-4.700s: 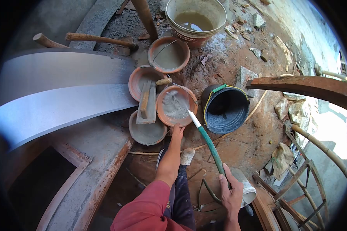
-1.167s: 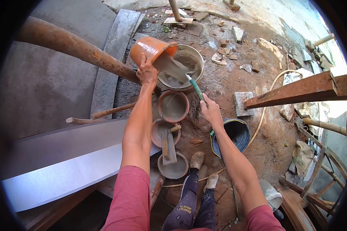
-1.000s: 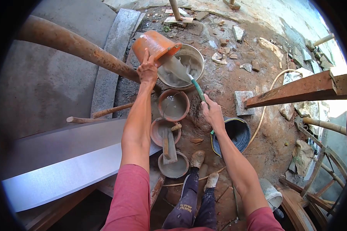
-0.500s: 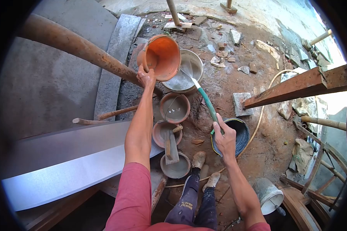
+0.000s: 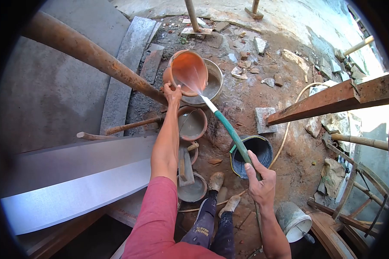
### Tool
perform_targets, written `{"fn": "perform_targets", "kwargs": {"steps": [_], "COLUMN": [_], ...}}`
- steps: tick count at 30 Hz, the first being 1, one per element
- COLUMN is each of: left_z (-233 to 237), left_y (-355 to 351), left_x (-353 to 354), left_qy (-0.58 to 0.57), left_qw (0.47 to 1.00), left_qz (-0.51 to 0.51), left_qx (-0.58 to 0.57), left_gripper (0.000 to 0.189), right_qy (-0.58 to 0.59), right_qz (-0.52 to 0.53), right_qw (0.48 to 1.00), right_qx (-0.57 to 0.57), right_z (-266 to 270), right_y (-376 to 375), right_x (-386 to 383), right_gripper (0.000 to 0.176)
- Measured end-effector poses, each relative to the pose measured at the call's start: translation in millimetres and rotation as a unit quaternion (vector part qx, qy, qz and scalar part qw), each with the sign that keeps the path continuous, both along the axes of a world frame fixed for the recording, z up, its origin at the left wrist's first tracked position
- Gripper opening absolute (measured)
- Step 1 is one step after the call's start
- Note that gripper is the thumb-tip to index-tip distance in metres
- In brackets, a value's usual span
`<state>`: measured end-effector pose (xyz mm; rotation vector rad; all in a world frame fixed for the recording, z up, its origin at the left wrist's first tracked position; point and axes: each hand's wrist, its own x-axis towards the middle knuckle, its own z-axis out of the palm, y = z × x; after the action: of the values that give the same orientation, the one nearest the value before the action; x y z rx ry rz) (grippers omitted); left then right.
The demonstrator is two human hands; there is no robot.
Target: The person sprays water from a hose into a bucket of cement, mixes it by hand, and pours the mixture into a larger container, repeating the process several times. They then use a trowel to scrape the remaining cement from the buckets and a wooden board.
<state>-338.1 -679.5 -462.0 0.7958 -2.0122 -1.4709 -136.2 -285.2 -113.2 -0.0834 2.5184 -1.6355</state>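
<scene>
My left hand (image 5: 173,93) grips the lower rim of an orange bucket (image 5: 183,64), which is tilted so its mouth faces me. In my right hand (image 5: 261,182) is a green hose (image 5: 230,127) with a white tip. Water sprays from that tip into the orange bucket. Behind the orange bucket, partly covered by it, stands a wide pale bucket (image 5: 216,82) with greyish water. Nearer to me is a smaller bucket (image 5: 192,124) of grey water. A wooden float (image 5: 186,169) lies across the buckets below it, beside my left forearm.
A dark bucket (image 5: 258,152) stands near my right hand, and a white bucket (image 5: 293,222) lies tipped at lower right. A slanting pole (image 5: 95,56) and a metal sheet (image 5: 78,190) flank my left side. A wooden beam (image 5: 315,103) juts in from the right. Rubble (image 5: 246,64) covers the ground ahead.
The orange bucket has moved right and slightly down with my left hand. The hose tip has shifted left and down, and its spray now enters the orange bucket instead of the pale one.
</scene>
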Motion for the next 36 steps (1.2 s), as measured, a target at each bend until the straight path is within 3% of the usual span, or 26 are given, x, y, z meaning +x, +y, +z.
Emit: {"fn": "perform_targets", "kwargs": {"steps": [5, 8, 10, 14, 15, 22, 25, 27, 30, 34, 35, 36], "left_z": [-5.0, 18.6, 34.1, 70.5, 66.6, 62.0, 45.4, 37.4, 37.9, 84.8, 90.0, 93.7], "left_y": [-5.2, 5.4, 15.9, 38.1, 41.6, 51.3, 45.8, 40.4, 21.7, 29.2, 24.3, 24.0], "left_x": [1.7, 4.6, 5.7, 8.8, 6.1, 11.3, 11.7, 9.9, 17.2, 19.0, 20.0, 23.6], "left_qy": [-0.012, -0.004, -0.021, -0.04, -0.029, -0.06, -0.056, 0.051, 0.05, 0.03, 0.014, 0.01], "left_qw": [0.999, 0.993, 0.999, 0.996, 0.998, 0.992, 0.991, 0.995, 0.986, 0.998, 0.982, 0.982], "left_qz": [-0.019, -0.02, -0.035, -0.066, -0.046, -0.107, -0.106, -0.038, -0.054, -0.061, -0.084, -0.084], "left_qx": [0.03, 0.115, 0.035, 0.038, -0.02, -0.008, 0.063, 0.082, 0.15, 0.007, -0.169, -0.169], "left_gripper": [0.038, 0.032, 0.031, 0.028, 0.028, 0.029, 0.027, 0.028, 0.029, 0.028, 0.025, 0.025], "right_qy": [-0.038, -0.057, -0.059, -0.098, -0.097, -0.07, -0.065, -0.066, -0.036, -0.079, -0.109, -0.112], "right_qz": [0.009, 0.014, 0.015, 0.02, 0.021, 0.003, 0.0, 0.003, 0.009, -0.002, -0.008, -0.007], "right_qw": [0.999, 0.998, 0.998, 0.994, 0.994, 0.997, 0.997, 0.996, 0.998, 0.995, 0.992, 0.991], "right_qx": [-0.004, 0.015, 0.018, 0.039, 0.04, 0.037, 0.047, 0.054, 0.043, 0.054, 0.067, 0.067], "right_z": [19.6, 31.4, 36.1, 46.2, 47.4, 46.0, 38.8, 31.9, 22.4, 20.7, 21.0, 14.9], "right_y": [1.4, 4.7, 6.5, 10.9, 11.0, 11.6, 13.8, 13.8, 11.0, 8.3, 6.9, 5.3], "right_x": [-1.1, -3.1, -3.0, -3.1, -3.4, -7.4, -10.0, -10.9, -12.4, -15.2, -17.1, -18.7], "right_gripper": [0.034, 0.034, 0.035, 0.036, 0.036, 0.036, 0.036, 0.036, 0.036, 0.036, 0.036, 0.036]}}
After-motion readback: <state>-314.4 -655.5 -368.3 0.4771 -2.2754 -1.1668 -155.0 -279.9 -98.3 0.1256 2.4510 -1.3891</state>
